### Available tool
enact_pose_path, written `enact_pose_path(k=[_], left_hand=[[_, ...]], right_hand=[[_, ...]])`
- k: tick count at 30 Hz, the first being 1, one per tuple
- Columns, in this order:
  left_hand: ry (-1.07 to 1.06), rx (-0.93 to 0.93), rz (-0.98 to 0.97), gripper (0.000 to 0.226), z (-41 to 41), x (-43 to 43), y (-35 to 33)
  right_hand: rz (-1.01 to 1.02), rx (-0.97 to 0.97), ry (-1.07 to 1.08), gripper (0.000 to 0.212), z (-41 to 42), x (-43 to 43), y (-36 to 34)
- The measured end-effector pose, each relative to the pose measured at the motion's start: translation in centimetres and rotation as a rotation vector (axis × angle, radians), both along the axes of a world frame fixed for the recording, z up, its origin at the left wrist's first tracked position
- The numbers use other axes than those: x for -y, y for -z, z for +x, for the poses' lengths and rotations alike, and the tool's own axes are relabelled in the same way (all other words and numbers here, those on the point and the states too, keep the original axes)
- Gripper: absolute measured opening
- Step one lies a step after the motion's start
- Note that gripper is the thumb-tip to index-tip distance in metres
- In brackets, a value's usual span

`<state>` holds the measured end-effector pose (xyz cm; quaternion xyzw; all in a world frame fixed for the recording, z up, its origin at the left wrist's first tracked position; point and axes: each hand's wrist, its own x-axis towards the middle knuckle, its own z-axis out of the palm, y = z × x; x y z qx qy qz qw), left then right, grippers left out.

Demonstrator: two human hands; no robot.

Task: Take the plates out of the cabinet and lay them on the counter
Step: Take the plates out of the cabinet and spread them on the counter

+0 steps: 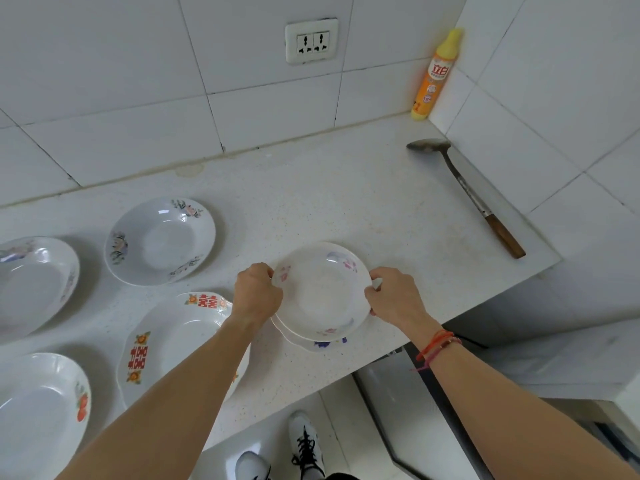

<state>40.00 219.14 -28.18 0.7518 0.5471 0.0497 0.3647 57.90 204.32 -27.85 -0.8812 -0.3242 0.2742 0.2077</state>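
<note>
A white plate with faint pink and purple flowers (322, 292) is held level near the counter's front edge. My left hand (256, 294) grips its left rim and my right hand (394, 294) grips its right rim. Under it lies another white plate (320, 345), of which only a sliver with a purple mark shows. Several more plates lie on the speckled counter (311, 202) to the left: a flowered one (161, 240), an oval one with red characters (173, 341), one at the left edge (34, 282) and one with a red fruit print (38, 417).
A metal ladle with a wooden handle (467, 192) lies along the right wall. A yellow dish-soap bottle (434, 76) stands in the back corner under a wall socket (311, 41). An open cabinet door (398, 393) hangs below the counter at right. My shoes (304, 445) show on the floor.
</note>
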Motion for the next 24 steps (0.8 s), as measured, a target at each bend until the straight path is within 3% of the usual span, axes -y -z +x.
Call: enact_pose_path(k=[14,24], left_hand=[[-0.086,0.045,0.098,0.017,1.4,-8.4,-3.3],[-0.113,0.009,0.084,0.014,4.3,-15.5,-0.5]], right_hand=[[0.131,0.027,-0.02,0.026,2.2,-9.5,-4.3],[0.122,-0.021,-0.012,0.028,5.2,-17.3,-1.4]])
